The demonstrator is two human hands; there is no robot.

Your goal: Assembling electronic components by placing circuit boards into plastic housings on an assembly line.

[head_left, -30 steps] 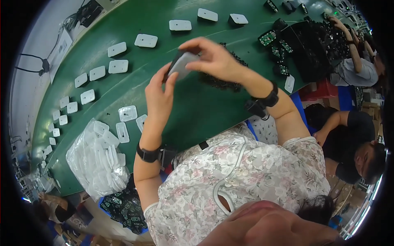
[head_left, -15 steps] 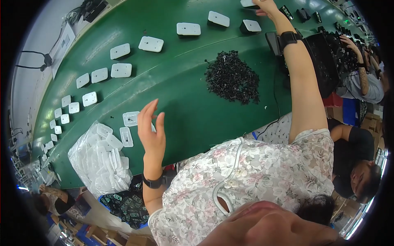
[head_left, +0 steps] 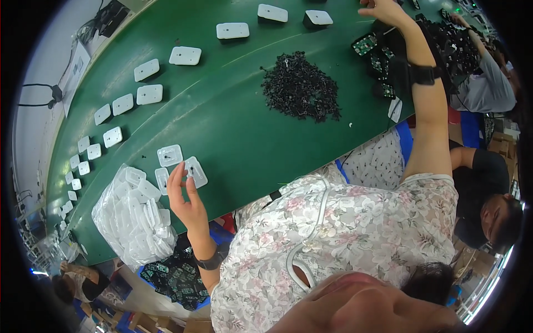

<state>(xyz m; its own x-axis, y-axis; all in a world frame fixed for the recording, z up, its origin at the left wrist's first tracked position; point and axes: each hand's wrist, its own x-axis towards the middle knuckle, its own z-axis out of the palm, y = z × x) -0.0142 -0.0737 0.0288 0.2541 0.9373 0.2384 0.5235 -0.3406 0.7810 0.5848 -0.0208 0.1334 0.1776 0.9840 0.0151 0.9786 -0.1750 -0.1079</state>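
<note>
My left hand is open, its fingers loosely spread, at the table's near edge. Its fingertips overlap a shallow white plastic cover, whose inner side faces up. I cannot tell whether they touch. Two more covers lie beside it, one a white cover just beyond. My right hand reaches to the top edge of the view, partly cut off. Its visible fingers are apart, and nothing shows in them. Below it, green circuit boards in black parts lie against my right forearm. Left of it stands a black case with a white top.
A heap of small black parts lies mid-table. White-topped cases curve along the far side to the left. A clear bag of white covers sits left of my left hand. A bin of circuit boards is below. Other people work nearby.
My right hand has left a white-topped case and moved right. Black panels by that forearm no longer show; circuit boards do. My left hand has lowered towards the covers. The view has shifted.
</note>
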